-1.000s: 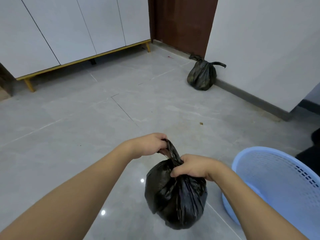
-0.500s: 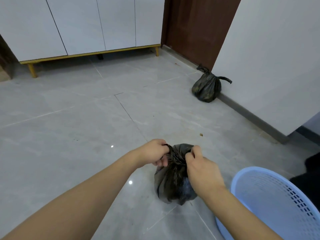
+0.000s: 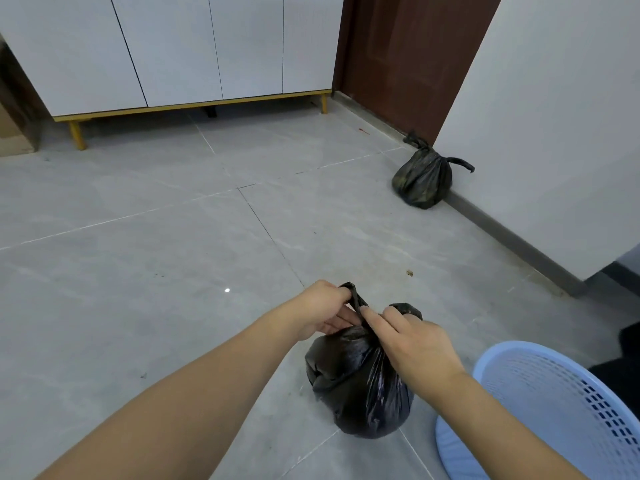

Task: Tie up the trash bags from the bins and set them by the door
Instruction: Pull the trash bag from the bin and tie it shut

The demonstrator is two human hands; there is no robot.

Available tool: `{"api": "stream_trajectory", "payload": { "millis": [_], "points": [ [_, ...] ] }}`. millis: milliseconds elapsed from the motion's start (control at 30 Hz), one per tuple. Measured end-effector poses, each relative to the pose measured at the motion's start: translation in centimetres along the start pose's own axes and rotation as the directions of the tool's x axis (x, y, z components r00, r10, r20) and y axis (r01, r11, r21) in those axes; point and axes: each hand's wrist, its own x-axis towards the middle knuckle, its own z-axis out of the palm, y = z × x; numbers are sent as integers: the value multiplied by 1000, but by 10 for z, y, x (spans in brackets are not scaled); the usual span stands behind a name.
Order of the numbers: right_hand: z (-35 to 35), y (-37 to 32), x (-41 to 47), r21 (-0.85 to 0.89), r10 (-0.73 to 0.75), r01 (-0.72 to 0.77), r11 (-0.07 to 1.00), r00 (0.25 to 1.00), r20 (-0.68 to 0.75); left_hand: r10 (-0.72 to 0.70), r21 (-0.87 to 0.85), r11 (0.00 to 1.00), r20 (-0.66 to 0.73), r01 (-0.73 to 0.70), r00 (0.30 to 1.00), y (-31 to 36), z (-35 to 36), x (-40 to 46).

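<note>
A full black trash bag (image 3: 356, 386) sits on the grey tile floor in front of me. My left hand (image 3: 323, 311) grips one twisted ear of the bag's top. My right hand (image 3: 412, 341) pinches the bag's neck, with the other ear curling out behind its fingers. A second black trash bag (image 3: 422, 176), tied with two ears sticking out, lies on the floor against the wall corner next to the brown door (image 3: 401, 60).
A light blue plastic bin (image 3: 554, 403) lies on its side at my lower right, its mouth toward me. A white cabinet on yellow legs (image 3: 194, 50) lines the far wall. A white wall with a grey skirting (image 3: 512, 237) runs along the right.
The bag came down from the air to the floor. My hands shifted on its top, each now holding a separate part of the neck. The view has tilted up toward the door.
</note>
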Motion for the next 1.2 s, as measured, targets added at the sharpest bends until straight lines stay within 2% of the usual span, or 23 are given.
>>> {"api": "stream_trajectory", "payload": {
  "millis": [267, 400, 600, 700, 800, 867, 967, 1033, 1067, 1133, 1200],
  "points": [
    [-9, 6, 11, -155, -143, 162, 974, 982, 127, -152, -104, 983, 1, 151, 988, -4, 1, 1],
    [-9, 9, 12, -144, -180, 191, 971, 980, 86, -136, -63, 989, -48, 133, 990, 0, -9, 3],
    [-11, 22, 10, -147, -382, 372, 916, 923, -44, -98, 2, 995, -51, 99, 994, -6, -16, 2],
    [-10, 25, 10, -203, -419, 397, 895, 904, -79, -91, -8, 996, -39, 91, 995, -8, -16, 2],
    [-11, 28, 11, -203, -371, 348, 915, 925, -86, -11, -84, 996, 22, 13, 1000, -10, -13, -2],
    [-14, 30, 13, -195, -317, 297, 935, 945, -80, 53, -72, 996, 69, -48, 996, -13, -8, -6],
    [-16, 28, 15, -132, -194, 197, 971, 980, 38, 82, 173, 980, 118, -102, 990, -21, 5, -9],
    [-13, 24, 14, -82, -98, 109, 991, 987, 124, 138, 264, 950, 124, -167, 983, -27, 11, -8],
    [-10, 24, 14, -14, -50, 53, 998, 989, 141, 183, 290, 934, 109, -207, 977, -29, 11, -7],
    [-6, 28, 14, 240, 18, -67, 968, 980, 201, 279, 358, 888, 76, -288, 957, -33, 10, -4],
    [-7, 33, 13, 535, 64, -222, 815, 953, 298, 367, 466, 814, 52, -348, 929, -36, 8, -4]
  ]
}}
